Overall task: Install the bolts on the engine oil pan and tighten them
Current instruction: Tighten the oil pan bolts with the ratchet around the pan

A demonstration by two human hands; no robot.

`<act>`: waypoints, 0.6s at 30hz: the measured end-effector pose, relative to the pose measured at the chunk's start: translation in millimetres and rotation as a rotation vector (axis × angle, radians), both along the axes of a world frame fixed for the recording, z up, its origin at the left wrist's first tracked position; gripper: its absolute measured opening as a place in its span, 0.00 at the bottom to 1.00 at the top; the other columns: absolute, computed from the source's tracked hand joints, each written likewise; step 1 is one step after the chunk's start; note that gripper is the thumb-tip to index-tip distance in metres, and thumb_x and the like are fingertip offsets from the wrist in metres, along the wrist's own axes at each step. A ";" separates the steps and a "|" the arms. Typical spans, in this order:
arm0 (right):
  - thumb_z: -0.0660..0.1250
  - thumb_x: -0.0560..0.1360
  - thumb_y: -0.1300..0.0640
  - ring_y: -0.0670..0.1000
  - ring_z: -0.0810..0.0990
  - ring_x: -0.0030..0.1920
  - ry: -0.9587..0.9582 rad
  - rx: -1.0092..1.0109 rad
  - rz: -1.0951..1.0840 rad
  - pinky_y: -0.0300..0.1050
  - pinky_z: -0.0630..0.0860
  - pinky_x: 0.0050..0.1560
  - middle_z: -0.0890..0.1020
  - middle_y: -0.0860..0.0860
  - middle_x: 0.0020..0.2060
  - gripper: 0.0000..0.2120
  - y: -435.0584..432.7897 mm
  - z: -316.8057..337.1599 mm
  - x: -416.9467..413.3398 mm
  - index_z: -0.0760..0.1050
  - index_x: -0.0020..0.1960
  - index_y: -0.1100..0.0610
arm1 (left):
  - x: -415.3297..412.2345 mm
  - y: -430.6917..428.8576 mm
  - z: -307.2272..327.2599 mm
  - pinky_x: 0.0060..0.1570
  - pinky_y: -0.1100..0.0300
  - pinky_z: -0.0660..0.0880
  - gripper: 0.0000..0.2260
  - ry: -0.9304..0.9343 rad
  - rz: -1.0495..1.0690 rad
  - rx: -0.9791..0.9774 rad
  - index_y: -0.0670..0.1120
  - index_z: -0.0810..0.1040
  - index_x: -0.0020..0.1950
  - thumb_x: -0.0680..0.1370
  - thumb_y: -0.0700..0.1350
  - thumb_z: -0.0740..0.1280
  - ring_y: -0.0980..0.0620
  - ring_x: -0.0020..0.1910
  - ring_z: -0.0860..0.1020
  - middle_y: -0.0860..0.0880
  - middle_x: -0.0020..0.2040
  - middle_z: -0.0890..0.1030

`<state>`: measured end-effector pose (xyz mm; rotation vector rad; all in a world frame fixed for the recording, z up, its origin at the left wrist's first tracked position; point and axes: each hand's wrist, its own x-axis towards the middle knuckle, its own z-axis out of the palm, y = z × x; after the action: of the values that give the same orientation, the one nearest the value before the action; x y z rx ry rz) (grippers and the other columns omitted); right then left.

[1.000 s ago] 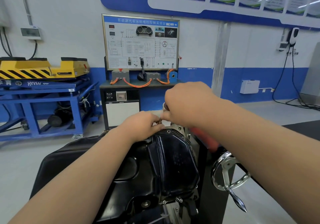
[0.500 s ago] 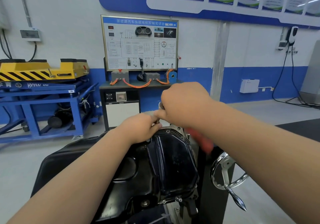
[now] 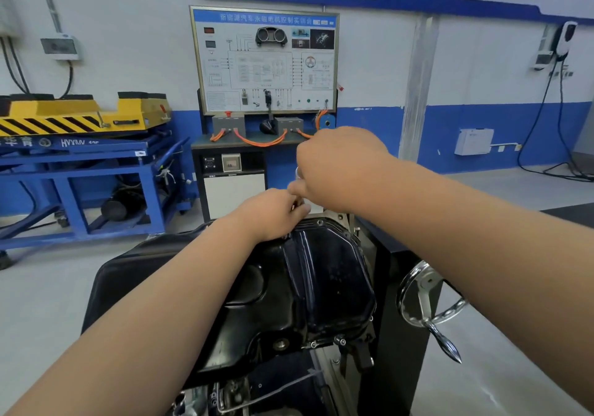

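The black engine oil pan (image 3: 324, 274) sits on a stand in front of me. A bolt (image 3: 319, 222) sits in its far rim and another bolt (image 3: 340, 340) in its near rim. My left hand (image 3: 273, 213) rests at the pan's far rim, with its fingers curled round the lower end of a tool. My right hand (image 3: 340, 168) is a fist just above it and grips a ratchet wrench (image 3: 297, 172). Only the wrench's silver head shows at my knuckles. The bolt under the tool is hidden by both hands.
A chrome handwheel (image 3: 427, 296) with a pointed crank handle sticks out of the stand on the right. Behind stand a training panel on a cabinet (image 3: 263, 61) and a blue lift table (image 3: 86, 158) with a yellow top. Cables run along the right wall.
Both hands stay together at the pan's far rim. The wrench's red handle, which showed under my right forearm before, is now out of sight.
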<state>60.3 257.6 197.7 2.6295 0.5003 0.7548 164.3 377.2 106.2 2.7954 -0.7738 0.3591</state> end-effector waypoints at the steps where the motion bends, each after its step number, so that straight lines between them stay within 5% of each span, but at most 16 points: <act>1: 0.58 0.78 0.46 0.51 0.63 0.29 0.025 0.086 -0.060 0.43 0.60 0.29 0.66 0.50 0.30 0.19 1.0 -1.4 -0.2 0.61 0.31 0.54 | -1.0 -0.9 0.6 0.52 0.50 0.74 0.15 -0.003 -0.006 0.008 0.41 0.76 0.52 0.80 0.50 0.56 0.42 0.52 0.77 0.42 0.50 0.80; 6: 0.63 0.76 0.48 0.50 0.65 0.29 0.073 0.060 -0.014 0.42 0.62 0.29 0.65 0.50 0.30 0.20 1.8 1.6 -2.0 0.60 0.31 0.54 | -2.1 -2.5 -1.3 0.50 0.52 0.73 0.12 -0.050 -0.009 0.026 0.44 0.74 0.52 0.81 0.50 0.55 0.41 0.49 0.76 0.42 0.47 0.79; 10: 0.62 0.77 0.58 0.56 0.73 0.39 0.011 -0.211 0.074 0.53 0.70 0.51 0.68 0.51 0.33 0.11 -2.1 13.1 -0.9 0.64 0.38 0.53 | -0.3 -4.2 -1.9 0.43 0.55 0.70 0.14 -0.012 0.038 -0.014 0.45 0.73 0.41 0.81 0.49 0.56 0.43 0.43 0.75 0.47 0.36 0.74; 15: 0.52 0.81 0.45 0.51 0.61 0.29 0.072 0.038 -0.073 0.45 0.66 0.32 0.64 0.52 0.30 0.22 3.2 -3.7 -1.3 0.59 0.31 0.55 | 0.1 -0.7 -1.6 0.53 0.50 0.74 0.14 -0.012 -0.028 0.030 0.40 0.76 0.51 0.80 0.48 0.55 0.41 0.51 0.77 0.41 0.50 0.80; 18: 0.57 0.79 0.50 0.51 0.62 0.29 0.115 0.014 -0.058 0.44 0.64 0.29 0.64 0.52 0.30 0.20 5.2 -1.0 -1.9 0.59 0.32 0.56 | -0.9 -2.2 -2.3 0.54 0.50 0.74 0.15 -0.034 -0.047 0.031 0.44 0.76 0.57 0.81 0.51 0.55 0.42 0.53 0.77 0.42 0.52 0.80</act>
<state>58.4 262.8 196.7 2.6994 0.4484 0.5942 163.4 375.0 103.9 2.8014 -0.8577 0.3906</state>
